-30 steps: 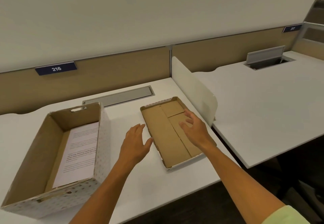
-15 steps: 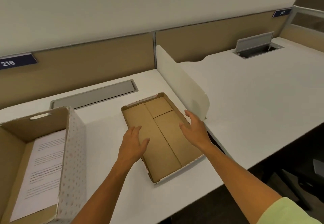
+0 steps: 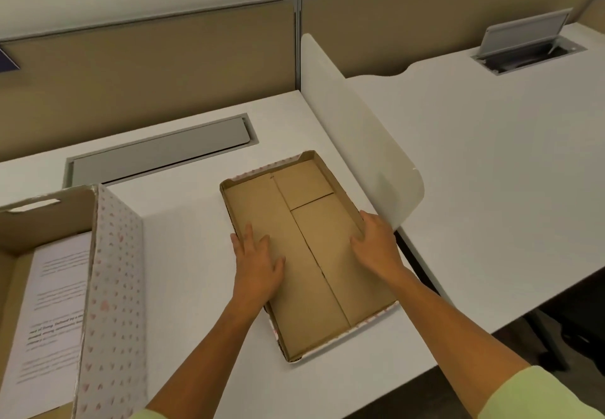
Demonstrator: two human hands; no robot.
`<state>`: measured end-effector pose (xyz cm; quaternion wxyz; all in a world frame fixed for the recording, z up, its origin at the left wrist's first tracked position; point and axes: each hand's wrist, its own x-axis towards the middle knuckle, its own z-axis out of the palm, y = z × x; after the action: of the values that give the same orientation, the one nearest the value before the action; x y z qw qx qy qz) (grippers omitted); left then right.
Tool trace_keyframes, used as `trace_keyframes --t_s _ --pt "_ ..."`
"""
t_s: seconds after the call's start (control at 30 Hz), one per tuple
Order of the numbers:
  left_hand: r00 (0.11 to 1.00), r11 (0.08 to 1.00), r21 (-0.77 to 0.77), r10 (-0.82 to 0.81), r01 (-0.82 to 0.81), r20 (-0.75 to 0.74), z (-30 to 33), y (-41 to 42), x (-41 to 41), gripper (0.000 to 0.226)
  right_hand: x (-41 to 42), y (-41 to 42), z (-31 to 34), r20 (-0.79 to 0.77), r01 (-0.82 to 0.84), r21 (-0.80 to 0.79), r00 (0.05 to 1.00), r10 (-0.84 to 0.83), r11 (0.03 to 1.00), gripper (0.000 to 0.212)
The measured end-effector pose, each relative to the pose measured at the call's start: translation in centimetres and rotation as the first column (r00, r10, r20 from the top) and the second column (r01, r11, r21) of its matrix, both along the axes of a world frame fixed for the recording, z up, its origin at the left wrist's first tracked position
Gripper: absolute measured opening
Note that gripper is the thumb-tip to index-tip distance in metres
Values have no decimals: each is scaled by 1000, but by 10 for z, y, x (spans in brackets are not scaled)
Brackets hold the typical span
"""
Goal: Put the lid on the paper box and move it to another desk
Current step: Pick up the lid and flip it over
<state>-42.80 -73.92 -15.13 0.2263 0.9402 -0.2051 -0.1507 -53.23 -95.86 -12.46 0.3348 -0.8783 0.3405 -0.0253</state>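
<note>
The lid lies upside down on the white desk, brown cardboard inside up, its patterned rim just showing. My left hand rests on the lid's left edge with fingers spread. My right hand lies on the lid's right edge, fingers over the rim and on the inner face. Neither hand has closed on it. The open paper box stands at the left, white with small red marks outside, brown inside, with a printed sheet on its floor.
A low white divider panel stands just right of the lid, between this desk and the neighbouring white desk. A grey cable flap lies shut behind the lid; another cable flap is raised on the far desk. Tan partitions run along the back.
Both hands have come down from above the lid onto its left and right edges. The camera has turned right and closer, so the box has slid towards the left edge of view.
</note>
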Motion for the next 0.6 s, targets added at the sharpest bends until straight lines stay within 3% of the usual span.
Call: trace_keyframes --t_s 0.13,0.27,0.4,0.6 --pt "1000 1000 5 6 -6 22 -7 -3 2 45 6 -3 -4 -68 45 8 997 -45 999 40" --pt "997 997 71 -47 44 53 -14 -1 4 64 11 -5 -3 -94 75 41 993 -71 996 38" --pt "998 999 9 -49 49 49 -16 3 5 70 13 -11 -1 -104 141 125 986 -129 982 25" --pt "997 994 -92 -52 57 55 -10 12 9 69 4 -12 8 -98 213 318 977 -191 924 27"
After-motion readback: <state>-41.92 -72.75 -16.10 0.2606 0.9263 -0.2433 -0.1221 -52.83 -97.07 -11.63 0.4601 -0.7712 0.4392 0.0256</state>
